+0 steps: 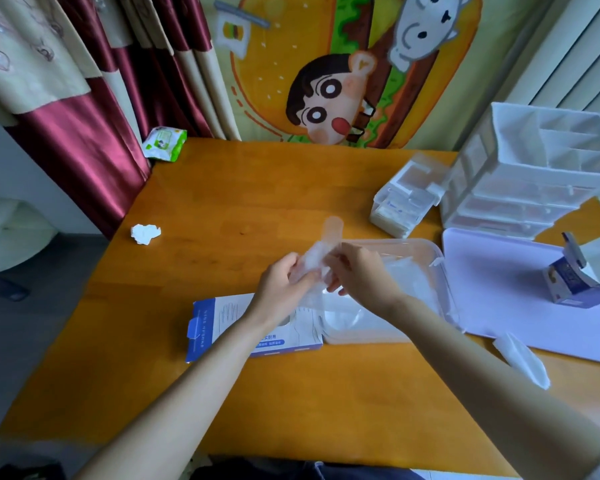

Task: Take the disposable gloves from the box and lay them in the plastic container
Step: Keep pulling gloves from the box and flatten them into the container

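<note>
1. The gloves (317, 259) are a thin, clear bunch held up in the air, just over the left end of the plastic container (433, 252). One end sticks up above the hands.
2. The left hand (279, 284) curls its fingers round the lower part of the bunch and grips it.
3. The right hand (361, 271) pinches the upper part, so both hands hold the same bunch.
4. The container is clear and open. It sits on the table (257, 195), and more thin, clear plastic lies inside it; I cannot tell if that is gloves.
5. The box (222, 327) is blue and white. It lies flat on the table under the left arm, with its right end touching the container.
6. To the right of the container lies a flat, pale lid (499, 289) with a small blue box (565, 284) standing on it.
7. Behind them stand a white drawer unit (534, 178) and a small clear case (404, 204).
8. Far off to the left lie a crumpled tissue (145, 233) and a green pack of wipes (165, 142).
</note>
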`<move>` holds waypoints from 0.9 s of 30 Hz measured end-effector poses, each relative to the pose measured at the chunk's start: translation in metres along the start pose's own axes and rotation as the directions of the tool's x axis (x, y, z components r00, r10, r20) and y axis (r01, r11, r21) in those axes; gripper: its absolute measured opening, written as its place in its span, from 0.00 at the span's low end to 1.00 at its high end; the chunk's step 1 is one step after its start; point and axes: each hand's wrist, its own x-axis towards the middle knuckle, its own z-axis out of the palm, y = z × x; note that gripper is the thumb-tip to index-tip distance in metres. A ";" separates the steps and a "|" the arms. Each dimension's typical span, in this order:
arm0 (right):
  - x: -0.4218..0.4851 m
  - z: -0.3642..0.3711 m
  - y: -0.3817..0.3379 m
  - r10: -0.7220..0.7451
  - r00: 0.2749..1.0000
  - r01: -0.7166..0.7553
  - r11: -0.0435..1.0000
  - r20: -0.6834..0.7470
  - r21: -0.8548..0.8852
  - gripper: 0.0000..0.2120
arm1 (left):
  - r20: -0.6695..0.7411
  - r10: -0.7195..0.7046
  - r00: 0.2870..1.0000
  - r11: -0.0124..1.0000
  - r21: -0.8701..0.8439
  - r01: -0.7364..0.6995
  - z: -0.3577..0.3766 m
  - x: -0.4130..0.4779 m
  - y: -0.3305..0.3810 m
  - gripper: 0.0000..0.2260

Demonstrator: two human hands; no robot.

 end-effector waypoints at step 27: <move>-0.014 -0.029 0.017 -0.112 0.971 0.130 0.988 -0.211 0.077 0.07 | -0.058 0.041 0.997 0.979 0.202 -0.029 0.007 0.004 0.011 0.10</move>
